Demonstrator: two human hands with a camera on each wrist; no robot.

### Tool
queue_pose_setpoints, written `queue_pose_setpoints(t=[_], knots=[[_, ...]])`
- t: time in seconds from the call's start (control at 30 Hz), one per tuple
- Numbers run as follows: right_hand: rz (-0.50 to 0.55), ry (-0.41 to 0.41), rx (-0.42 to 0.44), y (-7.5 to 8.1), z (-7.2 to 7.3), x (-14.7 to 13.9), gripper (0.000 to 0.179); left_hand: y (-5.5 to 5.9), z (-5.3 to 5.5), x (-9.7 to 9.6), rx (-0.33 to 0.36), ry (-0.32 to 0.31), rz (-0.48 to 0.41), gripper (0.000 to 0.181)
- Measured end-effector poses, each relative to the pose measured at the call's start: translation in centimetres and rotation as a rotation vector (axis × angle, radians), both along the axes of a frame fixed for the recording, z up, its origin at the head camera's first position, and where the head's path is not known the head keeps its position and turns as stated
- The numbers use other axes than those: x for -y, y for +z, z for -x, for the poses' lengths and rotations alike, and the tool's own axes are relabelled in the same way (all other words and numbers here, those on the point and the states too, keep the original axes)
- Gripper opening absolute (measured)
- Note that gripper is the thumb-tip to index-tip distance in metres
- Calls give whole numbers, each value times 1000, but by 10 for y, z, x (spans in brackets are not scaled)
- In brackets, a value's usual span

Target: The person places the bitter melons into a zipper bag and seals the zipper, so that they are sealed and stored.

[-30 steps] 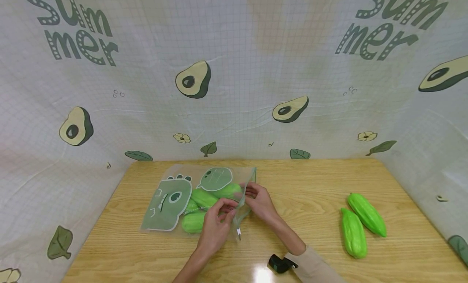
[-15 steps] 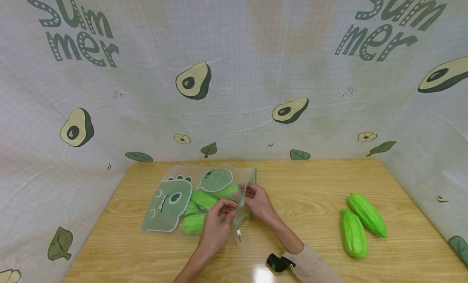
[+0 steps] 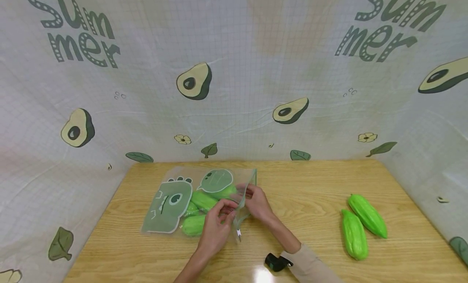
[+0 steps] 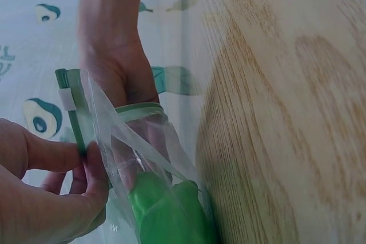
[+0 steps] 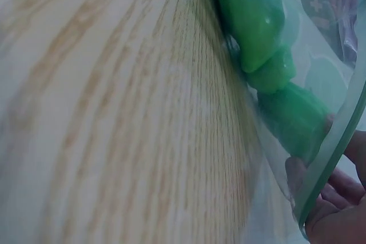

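A clear zip bag with a green monster print lies on its side, its mouth to the right. Inside are several long green ribbed gourds. My left hand pinches the near edge of the mouth between thumb and fingers, close to the white slider. My right hand reaches in through the mouth. In the right wrist view its thumb and a finger lie on either side of the end of one gourd; the bag's green rim hides part of the grip.
Two more green gourds, one nearer and one farther, lie side by side on the wooden table at the right. A black device sits at my right cuff. A printed cloth stands behind and at both sides.
My right hand has moved slightly left, deeper into the bag. My left hand keeps its pinch on the edge. The two loose gourds have not moved.
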State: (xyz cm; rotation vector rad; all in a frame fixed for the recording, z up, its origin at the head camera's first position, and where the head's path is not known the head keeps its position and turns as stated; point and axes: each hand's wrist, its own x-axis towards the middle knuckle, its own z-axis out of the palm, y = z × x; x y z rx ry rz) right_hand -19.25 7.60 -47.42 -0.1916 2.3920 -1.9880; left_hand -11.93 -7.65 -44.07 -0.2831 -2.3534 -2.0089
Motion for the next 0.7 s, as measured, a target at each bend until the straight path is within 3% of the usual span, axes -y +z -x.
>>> queue_pose_setpoints(t=[0.7], knots=[[-56, 54, -37, -1, 1, 1, 34, 0, -1, -1, -27, -4, -34, 19]])
